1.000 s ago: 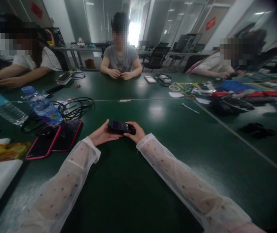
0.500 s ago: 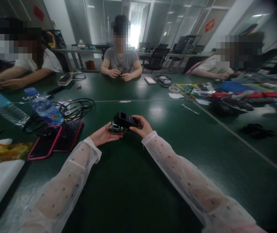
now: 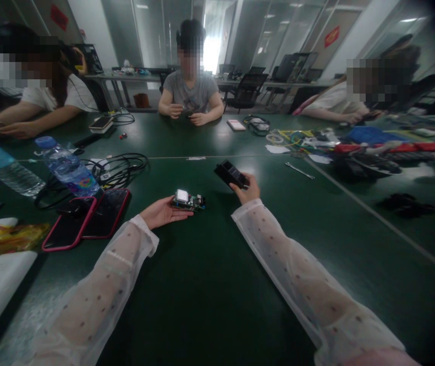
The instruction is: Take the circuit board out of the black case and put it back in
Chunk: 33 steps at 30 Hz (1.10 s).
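Note:
In the middle of the head view, my left hand (image 3: 163,212) holds a small green circuit board (image 3: 191,201) with a white square part on its top. The thumb is at the board's left end and the fingers reach beneath it. To the right and slightly farther off, my right hand (image 3: 248,189) is closed on a black plastic housing (image 3: 229,174), which is held tilted above the table. Housing and board are apart, with a gap of table showing between them. The undersides of both pieces are hidden.
Left of my hands lie two phones with pink-red edges (image 3: 105,213), black cables (image 3: 121,170), a water bottle (image 3: 66,165) and a white power bank (image 3: 1,295). A wrench (image 3: 299,171) and a heap of cables (image 3: 370,147) lie right. Three people sit around the green table (image 3: 209,284).
My right hand has lifted the black housing off the circuit board and moved it right and away. My left hand has stayed nearly in place, and the board's top now shows.

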Tool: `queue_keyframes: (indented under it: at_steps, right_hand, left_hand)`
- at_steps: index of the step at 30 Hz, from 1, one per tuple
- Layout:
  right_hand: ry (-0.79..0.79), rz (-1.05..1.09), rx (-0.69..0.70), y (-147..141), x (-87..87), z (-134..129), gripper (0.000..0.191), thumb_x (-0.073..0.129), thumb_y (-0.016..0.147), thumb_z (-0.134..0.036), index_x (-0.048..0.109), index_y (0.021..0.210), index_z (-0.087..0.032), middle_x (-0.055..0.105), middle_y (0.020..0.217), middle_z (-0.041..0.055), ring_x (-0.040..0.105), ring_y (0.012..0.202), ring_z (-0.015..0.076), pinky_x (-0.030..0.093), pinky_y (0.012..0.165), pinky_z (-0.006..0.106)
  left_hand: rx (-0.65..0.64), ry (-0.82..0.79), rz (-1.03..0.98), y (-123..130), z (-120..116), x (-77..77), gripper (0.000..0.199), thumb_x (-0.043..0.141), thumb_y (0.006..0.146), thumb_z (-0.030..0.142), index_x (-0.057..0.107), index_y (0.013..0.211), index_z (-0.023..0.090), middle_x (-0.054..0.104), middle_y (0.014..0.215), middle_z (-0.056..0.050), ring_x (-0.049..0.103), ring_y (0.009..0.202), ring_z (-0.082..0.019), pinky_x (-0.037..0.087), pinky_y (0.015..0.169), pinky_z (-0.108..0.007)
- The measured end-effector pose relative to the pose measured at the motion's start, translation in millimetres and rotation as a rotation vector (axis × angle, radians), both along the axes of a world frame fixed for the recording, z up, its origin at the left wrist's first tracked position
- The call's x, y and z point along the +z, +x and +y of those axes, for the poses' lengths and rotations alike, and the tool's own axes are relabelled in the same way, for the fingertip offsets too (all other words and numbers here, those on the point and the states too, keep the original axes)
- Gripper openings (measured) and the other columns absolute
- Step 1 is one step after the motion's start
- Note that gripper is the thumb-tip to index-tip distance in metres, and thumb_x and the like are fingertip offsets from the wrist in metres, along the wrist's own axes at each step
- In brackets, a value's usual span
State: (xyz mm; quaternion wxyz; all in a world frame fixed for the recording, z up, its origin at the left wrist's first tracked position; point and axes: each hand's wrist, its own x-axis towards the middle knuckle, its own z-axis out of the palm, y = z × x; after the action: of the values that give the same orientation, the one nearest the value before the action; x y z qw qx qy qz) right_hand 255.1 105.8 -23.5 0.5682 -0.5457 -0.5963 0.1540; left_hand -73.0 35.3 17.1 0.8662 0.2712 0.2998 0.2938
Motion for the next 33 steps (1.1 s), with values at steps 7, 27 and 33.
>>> queue_keyframes:
  at_steps: [7, 27, 33]
  right_hand:
    - [0.004, -0.191, -0.111, 10, -14.8, 6, 0.057, 0.072, 0.069, -0.041, 0.053, 0.118, -0.018, 0.059, 0.112, 0.0129, 0.060, 0.099, 0.0279, 0.053, 0.083, 0.046]
    - [-0.099, -0.363, -0.070, 11, -13.5, 3, 0.053, 0.068, 0.072, -0.033, 0.051, 0.119, -0.017, 0.054, 0.117, 0.0157, 0.054, 0.111, 0.0322, 0.045, 0.098, 0.051]
    - [-0.088, -0.350, -0.069, 12, -17.5, 6, 0.053, 0.067, 0.072, -0.037, 0.051, 0.119, -0.019, 0.054, 0.115, 0.0140, 0.055, 0.109, 0.0316, 0.045, 0.096, 0.051]
  left_hand:
    - [0.002, -0.016, -0.008, 1, 0, 0.5, 0.055, 0.029, 0.101, 0.037, 0.029, 0.145, 0.004, 0.058, 0.126, -0.026, 0.060, 0.116, -0.031, 0.033, 0.108, -0.044]
    - [0.184, 0.050, 0.168, 11, -6, -0.1, 0.051, 0.045, 0.097, 0.037, 0.043, 0.136, 0.005, 0.064, 0.115, -0.026, 0.068, 0.102, -0.031, 0.047, 0.097, -0.044]
    - [0.276, 0.033, 0.222, 17, -5, -2.7, 0.038, 0.041, 0.099, 0.029, 0.048, 0.131, 0.009, 0.066, 0.114, -0.020, 0.070, 0.096, -0.027, 0.052, 0.092, -0.042]
